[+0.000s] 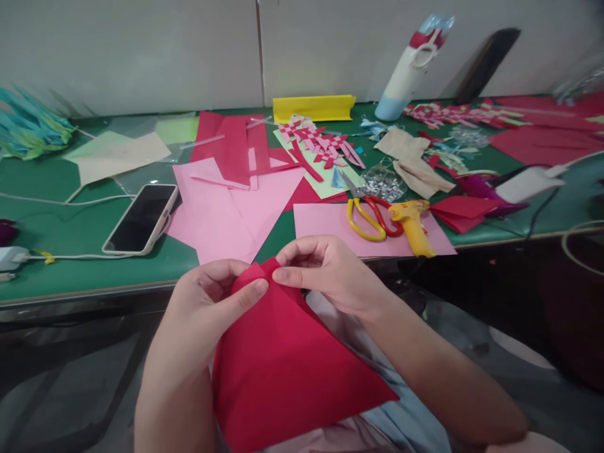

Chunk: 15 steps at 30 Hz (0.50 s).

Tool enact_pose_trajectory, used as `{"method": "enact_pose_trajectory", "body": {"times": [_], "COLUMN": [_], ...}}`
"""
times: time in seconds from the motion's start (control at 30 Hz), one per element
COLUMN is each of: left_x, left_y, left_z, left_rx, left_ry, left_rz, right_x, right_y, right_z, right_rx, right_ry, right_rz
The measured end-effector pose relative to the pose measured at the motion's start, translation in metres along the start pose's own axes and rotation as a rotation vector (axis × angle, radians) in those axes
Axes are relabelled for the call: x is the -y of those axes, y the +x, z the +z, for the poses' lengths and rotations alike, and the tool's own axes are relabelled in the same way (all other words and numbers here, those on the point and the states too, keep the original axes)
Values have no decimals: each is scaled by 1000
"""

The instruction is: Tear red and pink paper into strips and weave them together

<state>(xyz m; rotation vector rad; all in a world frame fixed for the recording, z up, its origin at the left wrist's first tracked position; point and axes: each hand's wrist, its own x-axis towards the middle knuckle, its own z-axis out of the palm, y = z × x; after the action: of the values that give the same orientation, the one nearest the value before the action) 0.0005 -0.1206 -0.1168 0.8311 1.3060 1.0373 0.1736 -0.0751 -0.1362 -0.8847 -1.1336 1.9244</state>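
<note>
A large sheet of red paper (pixel 302 371) lies over my lap, its top edge folded over in a narrow strip. My left hand (pixel 212 302) pinches that folded edge between thumb and fingers on the left. Just beside it, my right hand (pixel 321 270) grips the same edge, the thumb pressing on the front. Both hands are in front of the table's near edge. Beyond them, pink paper sheets (pixel 231 207) rest on the table. To the right lie scissors (pixel 368 217) with one yellow and one red handle, and a yellow glue gun (pixel 413 229).
A phone (pixel 141 219) lies on the green table (pixel 94 277) at left, with white cables nearby. Woven red and pink paper strips (pixel 321 141) lie at the back. A white and blue bottle (pixel 410 72) stands near the wall. A white adapter (pixel 531 189) sits at right.
</note>
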Motion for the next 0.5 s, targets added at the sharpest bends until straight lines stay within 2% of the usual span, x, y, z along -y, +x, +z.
{"method": "enact_pose_trajectory", "body": {"times": [0.27, 0.5], "left_x": [-1, 0], "left_y": [2, 3], "left_z": [3, 4], "left_rx": [-18, -9], "left_ry": [9, -33], "left_rz": [15, 62], "right_x": [-2, -6], "right_y": [0, 2], "right_z": [2, 5], "right_rx": [1, 34], "right_ry": [13, 113], "right_rz": [-48, -74]}}
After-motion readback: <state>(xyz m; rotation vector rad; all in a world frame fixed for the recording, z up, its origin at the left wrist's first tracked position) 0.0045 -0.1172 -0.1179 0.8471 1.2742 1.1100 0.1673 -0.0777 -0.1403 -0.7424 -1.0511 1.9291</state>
